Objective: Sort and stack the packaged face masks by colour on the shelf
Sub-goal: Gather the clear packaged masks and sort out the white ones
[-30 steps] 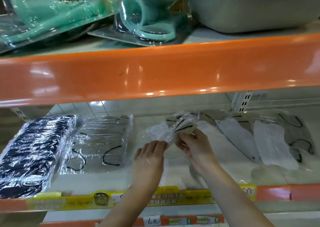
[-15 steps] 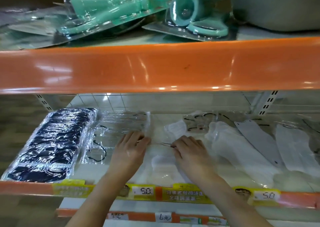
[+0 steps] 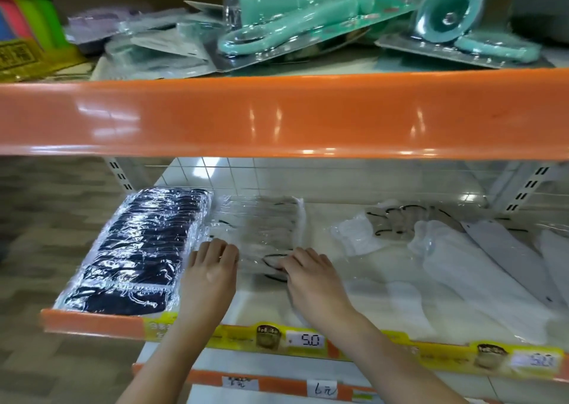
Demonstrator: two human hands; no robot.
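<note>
While dark masks [image 3: 135,249] fill their row, both flat hands, left hand [image 3: 212,268] and right hand [image 3: 311,277], press the white-mask stack [image 3: 264,228].

Two bare forearms enter from bottom edge, no sleeves visible up to frame edge. Left hand [image 3: 212,268] and right hand [image 3: 311,277]: no gloves, no rings, no watch or wristband. Nails short, no polish as far as visible; fingertip detail blurry. Slim wrists, fingers look short. Nothing else of the person in view, no clothing shown.
</note>
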